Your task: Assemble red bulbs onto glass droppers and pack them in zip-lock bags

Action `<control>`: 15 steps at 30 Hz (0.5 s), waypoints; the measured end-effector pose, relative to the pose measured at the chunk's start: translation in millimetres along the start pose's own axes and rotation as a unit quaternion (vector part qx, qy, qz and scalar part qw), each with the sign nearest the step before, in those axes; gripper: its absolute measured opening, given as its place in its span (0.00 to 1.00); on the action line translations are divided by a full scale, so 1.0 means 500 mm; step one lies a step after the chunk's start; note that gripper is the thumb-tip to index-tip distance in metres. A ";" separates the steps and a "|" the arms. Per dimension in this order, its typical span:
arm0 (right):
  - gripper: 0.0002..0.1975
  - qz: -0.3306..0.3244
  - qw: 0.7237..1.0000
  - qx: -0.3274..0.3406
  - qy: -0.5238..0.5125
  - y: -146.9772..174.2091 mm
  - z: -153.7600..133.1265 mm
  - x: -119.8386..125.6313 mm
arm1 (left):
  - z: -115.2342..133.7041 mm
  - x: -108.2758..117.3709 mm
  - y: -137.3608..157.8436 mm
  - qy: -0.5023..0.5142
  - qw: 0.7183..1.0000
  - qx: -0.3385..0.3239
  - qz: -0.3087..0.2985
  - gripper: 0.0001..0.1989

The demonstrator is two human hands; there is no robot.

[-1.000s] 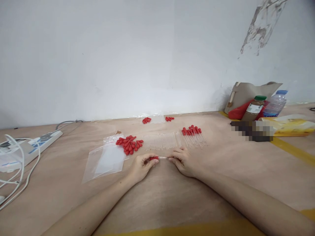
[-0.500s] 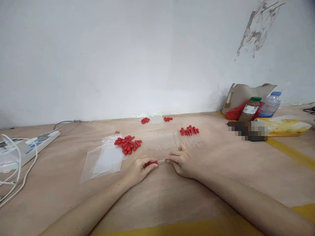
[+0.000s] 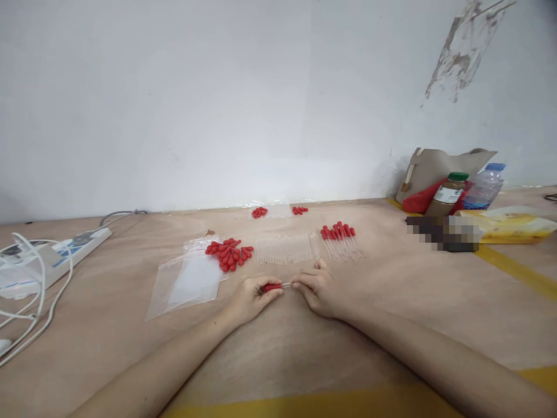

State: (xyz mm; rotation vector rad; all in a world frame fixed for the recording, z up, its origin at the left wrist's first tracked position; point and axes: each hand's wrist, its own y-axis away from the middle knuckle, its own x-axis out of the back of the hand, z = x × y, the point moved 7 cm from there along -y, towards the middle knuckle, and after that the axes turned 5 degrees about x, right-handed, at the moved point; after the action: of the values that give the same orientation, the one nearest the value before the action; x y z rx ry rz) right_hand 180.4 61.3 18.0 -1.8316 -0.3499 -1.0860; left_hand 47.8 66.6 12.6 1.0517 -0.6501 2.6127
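Observation:
Between thumb and fingers, my left hand (image 3: 255, 296) pinches a red rubber dropper bulb (image 3: 272, 287). My right hand (image 3: 317, 288) grips a thin clear dropper tube (image 3: 286, 285), whose end meets the mouth of that bulb; how deep it sits inside is hidden. Beyond my left hand lies a pile of loose red bulbs (image 3: 228, 253). A row of bare clear tubes (image 3: 285, 249) is spread in front of both hands. To its right rest several droppers with red bulbs on their tubes (image 3: 338, 231).
Clear plastic bags (image 3: 191, 284) lie left of the bulb pile. Farther left are a power strip (image 3: 82, 249) and loose white cables (image 3: 43, 290). By the wall sit small red bulb groups (image 3: 260, 212). At right stand a green-capped bottle (image 3: 448, 194), a water bottle (image 3: 484, 188) and a yellow packet (image 3: 513, 226).
My hands have drawn slightly closer together, and less of the tube shows between the bulb and my right fingers. The whole view has shifted a little.

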 end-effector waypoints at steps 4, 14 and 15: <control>0.10 -0.021 0.996 0.027 0.086 -0.009 -0.002 0.015 | -0.001 0.012 -0.009 -0.006 1.000 -0.014 0.023 0.07; 0.10 -0.038 0.987 0.006 0.158 -0.006 0.021 0.044 | 0.018 0.030 -0.007 -0.085 0.995 -0.054 0.008 0.16; 0.11 -0.027 0.988 -0.042 0.147 -0.007 0.049 0.061 | 0.013 0.036 -0.006 -0.099 0.994 -0.038 0.019 0.19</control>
State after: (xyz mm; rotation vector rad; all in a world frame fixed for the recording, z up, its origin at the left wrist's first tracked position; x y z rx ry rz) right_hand 208.5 77.0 40.6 -1.7099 -0.1816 -1.4053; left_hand 39.9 67.2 30.5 1.2973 -0.8142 2.5139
